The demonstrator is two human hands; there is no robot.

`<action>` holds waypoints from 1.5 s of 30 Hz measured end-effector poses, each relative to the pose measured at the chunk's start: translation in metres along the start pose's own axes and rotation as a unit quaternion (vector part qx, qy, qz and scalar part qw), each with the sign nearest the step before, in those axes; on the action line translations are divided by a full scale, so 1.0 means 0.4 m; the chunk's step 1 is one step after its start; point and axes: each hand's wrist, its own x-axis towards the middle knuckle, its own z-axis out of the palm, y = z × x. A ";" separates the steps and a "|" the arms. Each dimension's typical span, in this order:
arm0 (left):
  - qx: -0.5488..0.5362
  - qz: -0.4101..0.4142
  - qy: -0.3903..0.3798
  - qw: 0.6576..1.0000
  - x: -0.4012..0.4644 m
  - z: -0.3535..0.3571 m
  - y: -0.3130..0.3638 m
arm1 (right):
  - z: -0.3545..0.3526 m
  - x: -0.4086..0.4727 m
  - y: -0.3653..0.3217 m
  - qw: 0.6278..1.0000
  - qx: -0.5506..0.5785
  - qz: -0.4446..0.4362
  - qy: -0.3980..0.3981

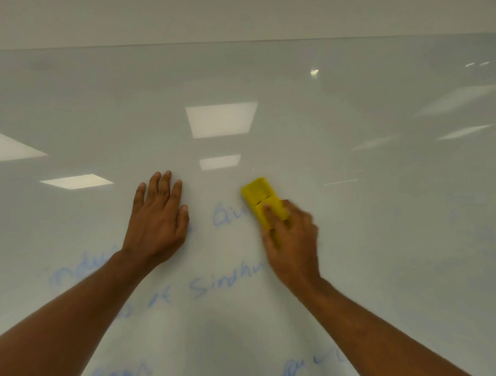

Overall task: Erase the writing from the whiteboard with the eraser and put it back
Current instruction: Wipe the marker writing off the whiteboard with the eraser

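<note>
1. The right hand point(292, 237) is closed around the lower end of one yellow eraser point(262, 200), with a fingertip lying on its top face and the remaining fingers curled along its right edge; the hand is slightly blurred.
2. The eraser sits just right of the frame's centre, pressed flat against the whiteboard point(354, 212). Its long axis runs diagonally, the free end pointing to the upper left of the frame and the gripped end to the lower right. A thin dark seam crosses its face about midway.
3. The eraser's left edge meets the end of a short blue word point(228, 216), whose right part is hidden behind it.
4. The left hand point(158, 219) lies open and flat on the board left of centre, fingers together and pointing up, holding nothing. It is near the eraser but apart from it.
5. Two bare forearms enter from the lower corners of the frame.
6. Blue handwriting point(224, 281) remains in the lower half of the board: roughly six patches can be counted, most of them faint or partly covered by the arms.
7. The upper half of the board shows only reflected ceiling lights point(222, 119); four bright panels are distinct at centre and left, with fainter streaks at the right.
</note>
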 end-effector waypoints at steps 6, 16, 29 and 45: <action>0.001 0.005 -0.002 1.000 -0.044 -0.022 -0.072 | 0.001 0.007 -0.036 0.965 -0.045 -0.242 -0.088; 0.020 -0.025 -0.008 0.999 -0.147 -0.068 -0.291 | 0.060 -0.054 -0.212 0.966 -0.013 -0.240 -0.093; 0.018 -0.057 -0.005 0.998 -0.273 -0.085 -0.489 | 0.130 -0.105 -0.399 0.969 -0.018 -0.230 -0.087; -0.004 -0.023 0.026 0.999 -0.382 -0.080 -0.638 | 0.200 -0.164 -0.580 0.920 0.018 -0.360 -0.151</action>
